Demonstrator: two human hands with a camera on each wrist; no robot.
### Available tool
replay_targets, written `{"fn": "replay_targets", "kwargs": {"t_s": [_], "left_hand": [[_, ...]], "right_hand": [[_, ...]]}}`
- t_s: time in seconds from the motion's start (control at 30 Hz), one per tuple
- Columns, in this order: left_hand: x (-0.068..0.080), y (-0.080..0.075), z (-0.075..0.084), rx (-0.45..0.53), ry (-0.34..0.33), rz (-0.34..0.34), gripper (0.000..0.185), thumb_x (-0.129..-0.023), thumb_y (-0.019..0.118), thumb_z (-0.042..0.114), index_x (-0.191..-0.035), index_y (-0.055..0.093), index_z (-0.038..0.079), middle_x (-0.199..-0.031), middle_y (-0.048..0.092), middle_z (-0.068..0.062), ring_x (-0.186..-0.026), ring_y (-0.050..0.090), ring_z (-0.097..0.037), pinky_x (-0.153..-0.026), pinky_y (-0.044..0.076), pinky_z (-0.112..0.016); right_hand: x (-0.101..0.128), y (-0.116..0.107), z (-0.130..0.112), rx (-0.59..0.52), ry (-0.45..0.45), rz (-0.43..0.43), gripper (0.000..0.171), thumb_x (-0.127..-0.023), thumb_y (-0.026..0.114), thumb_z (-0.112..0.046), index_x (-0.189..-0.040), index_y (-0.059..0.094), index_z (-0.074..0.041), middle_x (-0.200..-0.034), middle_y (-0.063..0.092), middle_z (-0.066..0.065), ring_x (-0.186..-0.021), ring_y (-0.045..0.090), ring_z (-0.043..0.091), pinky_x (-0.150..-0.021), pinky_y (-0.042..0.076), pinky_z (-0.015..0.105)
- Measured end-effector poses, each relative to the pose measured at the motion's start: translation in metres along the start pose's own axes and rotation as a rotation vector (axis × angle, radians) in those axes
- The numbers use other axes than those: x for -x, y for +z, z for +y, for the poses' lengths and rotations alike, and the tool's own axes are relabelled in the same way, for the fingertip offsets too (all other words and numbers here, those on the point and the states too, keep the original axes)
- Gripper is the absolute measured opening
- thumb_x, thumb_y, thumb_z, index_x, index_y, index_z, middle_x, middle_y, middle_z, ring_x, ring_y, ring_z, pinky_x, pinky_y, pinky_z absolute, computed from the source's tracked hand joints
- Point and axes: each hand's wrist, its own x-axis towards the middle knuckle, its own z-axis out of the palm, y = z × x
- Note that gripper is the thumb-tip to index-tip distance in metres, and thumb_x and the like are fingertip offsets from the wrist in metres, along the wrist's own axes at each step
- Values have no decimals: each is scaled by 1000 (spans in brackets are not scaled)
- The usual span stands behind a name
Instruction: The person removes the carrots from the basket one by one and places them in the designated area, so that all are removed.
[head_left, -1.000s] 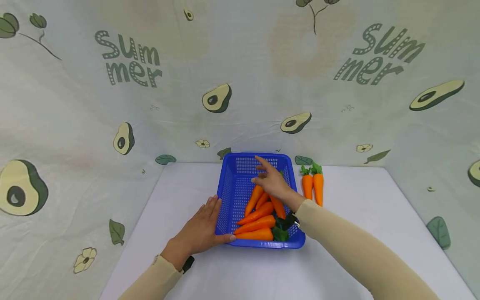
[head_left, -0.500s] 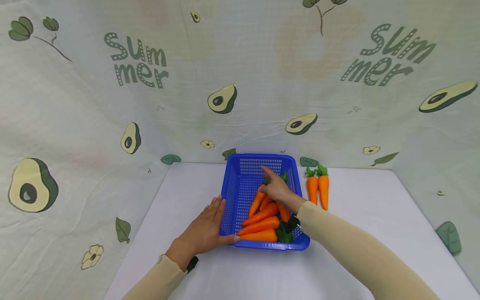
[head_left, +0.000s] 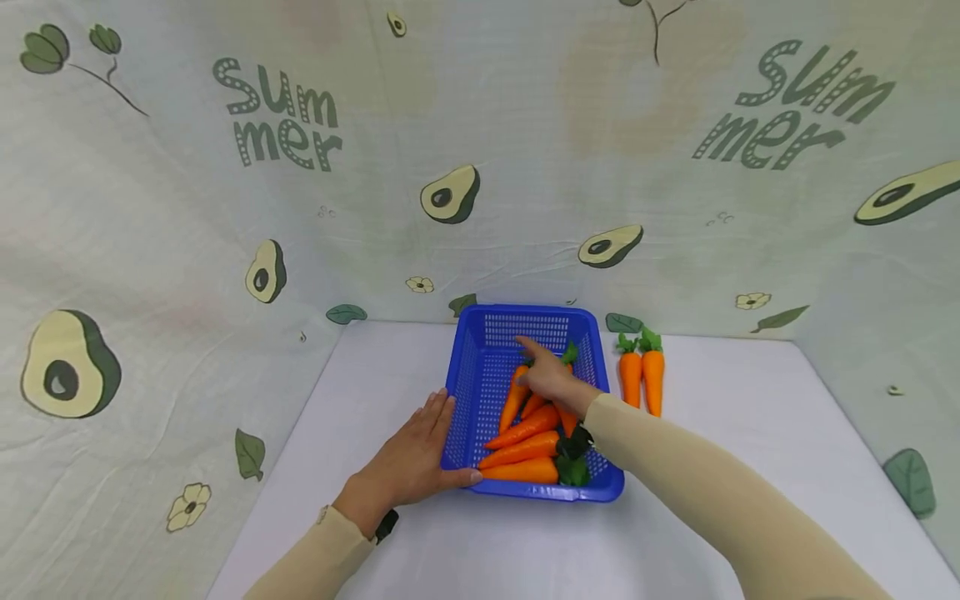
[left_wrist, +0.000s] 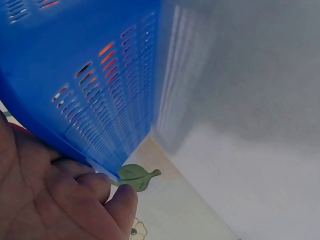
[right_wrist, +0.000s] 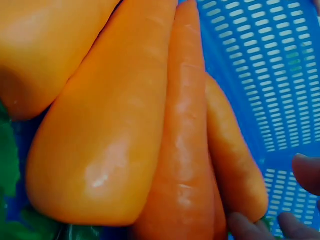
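Note:
Several orange carrots (head_left: 522, 452) with green tops lie in a blue perforated basket (head_left: 540, 490). My left hand (head_left: 405, 458) rests against the basket's left side, fingers straight along the rim and thumb at the front left corner. In the left wrist view, its fingers (left_wrist: 122, 205) sit by the blue rim. Over the basket, my right hand (head_left: 553, 377) reaches down with the index finger stretched out. Below it is the leftmost upright carrot (head_left: 513, 404). The right wrist view has fingertips (right_wrist: 245, 227) right at the thick end of one carrot (right_wrist: 235, 155).
Two more carrots, one (head_left: 632, 379) beside another (head_left: 654, 382), lie on the white table (head_left: 720, 417) right of the basket. A printed cloth (head_left: 525, 100) hangs behind the table and along both sides.
The right hand has lowered toward the carrots, its raised index finger now lower. The left hand keeps its place on the basket. The head view has shifted slightly.

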Motion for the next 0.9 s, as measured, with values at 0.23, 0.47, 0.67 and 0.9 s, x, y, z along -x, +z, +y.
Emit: {"fn": "replay_targets", "kwargs": {"t_s": [0.23, 0.47, 0.67, 0.9], "left_hand": [[0, 0, -1, 14, -8, -7, 125, -86, 56, 86, -170, 12, 5, -178, 8, -15, -165, 12, -33, -132, 20, -51], [0, 0, -1, 10, 0, 0, 126, -86, 54, 88, -170, 12, 5, -178, 9, -15, -165, 13, -33, -131, 22, -51], [0, 1, -1, 11, 2, 0, 126, -85, 53, 89, -170, 12, 5, -178, 9, -15, -165, 13, -32, -131, 22, -51], [-1, 1, -1, 16, -8, -1, 127, -84, 52, 90, -170, 12, 6, -178, 9, -13, -165, 12, -30, -131, 22, -50]], "right_hand": [[-8, 16, 0, -97, -69, -99, 81, -90, 59, 14, -163, 41, -14, -168, 39, 18, -157, 34, 39, -125, 36, 55], [-6, 22, -4, -72, -64, -50, 77, -90, 64, 11, -161, 42, -10, -165, 41, 22, -153, 38, 43, -122, 38, 60], [-6, 26, 1, 19, 66, 10, 80, -90, 73, 4, -161, 37, -4, -148, 54, 27, -130, 59, 40, -110, 52, 54], [-7, 32, 3, -170, 121, -76, 79, -94, 71, 5, -162, 31, -1, -153, 51, 27, -121, 65, 36, -100, 59, 50]]}}
